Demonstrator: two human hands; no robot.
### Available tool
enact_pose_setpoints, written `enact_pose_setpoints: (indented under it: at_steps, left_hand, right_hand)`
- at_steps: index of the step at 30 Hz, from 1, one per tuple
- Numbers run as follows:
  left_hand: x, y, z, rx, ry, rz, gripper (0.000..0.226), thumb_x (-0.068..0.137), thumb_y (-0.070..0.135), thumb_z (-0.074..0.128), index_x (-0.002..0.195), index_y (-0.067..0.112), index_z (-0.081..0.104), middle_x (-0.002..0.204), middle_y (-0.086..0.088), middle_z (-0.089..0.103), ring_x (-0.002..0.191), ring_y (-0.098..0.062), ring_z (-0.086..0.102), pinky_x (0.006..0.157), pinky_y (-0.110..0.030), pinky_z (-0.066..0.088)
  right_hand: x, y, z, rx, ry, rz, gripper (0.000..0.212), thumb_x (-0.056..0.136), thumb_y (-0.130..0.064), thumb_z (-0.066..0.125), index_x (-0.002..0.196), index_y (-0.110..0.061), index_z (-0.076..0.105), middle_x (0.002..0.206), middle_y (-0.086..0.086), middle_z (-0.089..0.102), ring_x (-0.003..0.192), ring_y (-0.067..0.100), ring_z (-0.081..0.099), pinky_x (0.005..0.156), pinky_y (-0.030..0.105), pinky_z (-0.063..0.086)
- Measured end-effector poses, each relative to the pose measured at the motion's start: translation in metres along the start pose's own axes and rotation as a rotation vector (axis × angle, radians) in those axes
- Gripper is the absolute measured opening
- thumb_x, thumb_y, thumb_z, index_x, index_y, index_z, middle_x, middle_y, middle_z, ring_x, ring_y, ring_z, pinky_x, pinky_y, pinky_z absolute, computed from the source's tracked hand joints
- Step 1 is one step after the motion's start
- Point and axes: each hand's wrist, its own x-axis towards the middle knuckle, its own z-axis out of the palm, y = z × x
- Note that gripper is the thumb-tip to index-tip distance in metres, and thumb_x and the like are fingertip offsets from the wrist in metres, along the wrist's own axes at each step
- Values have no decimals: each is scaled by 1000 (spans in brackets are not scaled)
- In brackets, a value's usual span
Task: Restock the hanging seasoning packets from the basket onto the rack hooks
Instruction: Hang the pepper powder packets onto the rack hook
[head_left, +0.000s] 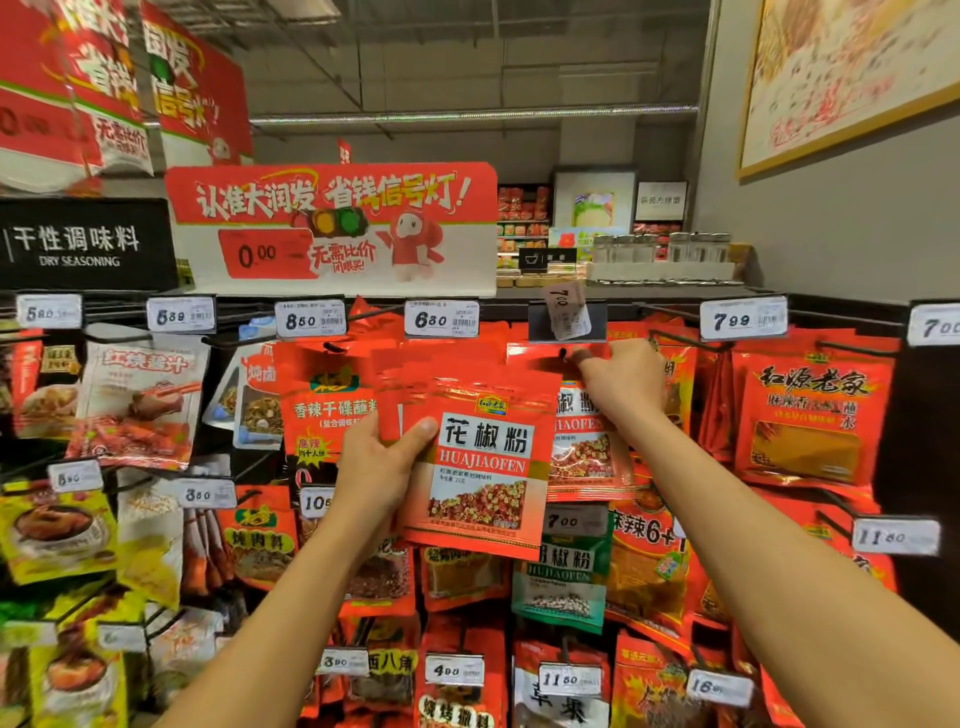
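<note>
The left hand (376, 467) held a fanned stack of red packets (480, 462) in front of the rack, just left of the hook (563, 355); the right hand (621, 382) pinched the top of a hanging packet (582, 447) at that hook; a tilted price tag (566, 310) stood just above the hook.

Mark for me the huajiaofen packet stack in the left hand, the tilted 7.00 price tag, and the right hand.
huajiaofen packet stack (480, 467), head view, on the front packet's label.
tilted 7.00 price tag (566, 310), head view, on the tag's paper face.
right hand (623, 382), head view, on the back of the hand.
</note>
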Motion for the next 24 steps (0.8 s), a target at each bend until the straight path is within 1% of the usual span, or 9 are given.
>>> enact_pose_setpoints:
  at_steps: [5,7,9,11,13,15,18,21,24]
  left_hand:
    - [1,4,8,-33,-4,-24,10,92,15,72,102,14,69,91,-2,80,81,-23,77,61,-28,60]
    - [1,6,11,-50,-13,-13,9,92,14,72,100,16,69,91,0,80,81,-22,77,60,-25,59]
    - [1,7,14,-88,-22,-4,8,91,15,73,96,20,71,92,-2,80,81,-22,77,60,-26,59]
    - [1,9,19,-112,-35,11,9,90,14,74,91,23,74,92,-5,80,81,-23,77,61,-27,59]
    - [1,8,26,-96,-59,15,7,89,16,75,93,22,74,94,-5,80,83,-24,77,65,-31,61]
    - [-1,7,34,-77,-89,4,11,89,18,75,100,18,72,96,-5,80,87,-26,77,71,-37,62]
    - [-7,5,40,-117,-95,-42,14,90,22,74,101,15,71,95,-7,79,85,-26,77,68,-36,62]
    - [-9,5,30,-158,-30,-96,10,92,21,72,98,13,70,91,-8,79,79,-24,77,62,-33,61]
    - [-5,5,9,-57,44,-74,8,93,20,71,96,13,68,85,-3,79,76,-21,77,60,-31,59]
  right_hand:
    - [0,-5,-3,-133,-62,32,41,88,-59,64,74,-20,62,76,-2,62,80,28,62,67,38,47]
    - [-8,0,-16,-113,-38,8,41,89,-60,60,100,-21,62,94,-1,63,92,27,60,74,39,47]
    - [-27,8,-31,-62,82,-52,47,89,-62,54,118,-25,54,116,1,58,106,25,57,83,41,45]
    - [-52,10,-41,114,122,-142,47,86,-68,47,109,-27,56,111,-6,57,100,15,57,81,36,42]
    - [-68,2,-43,334,-65,-146,55,82,-74,50,92,-21,61,89,-8,64,79,9,60,71,32,46]
    - [-72,-6,-38,451,-236,-71,65,80,-70,63,86,-6,63,76,3,69,67,19,66,65,39,54]
    - [-65,-8,-30,599,-268,84,39,87,-44,75,92,-6,68,84,10,77,75,31,76,74,58,60]
    - [-51,-1,-30,669,-263,207,16,90,-33,75,91,-19,69,82,8,78,73,29,77,74,58,62]
    - [-32,0,-28,553,-166,178,6,87,-24,76,84,-21,71,73,-1,77,69,24,76,69,47,64]
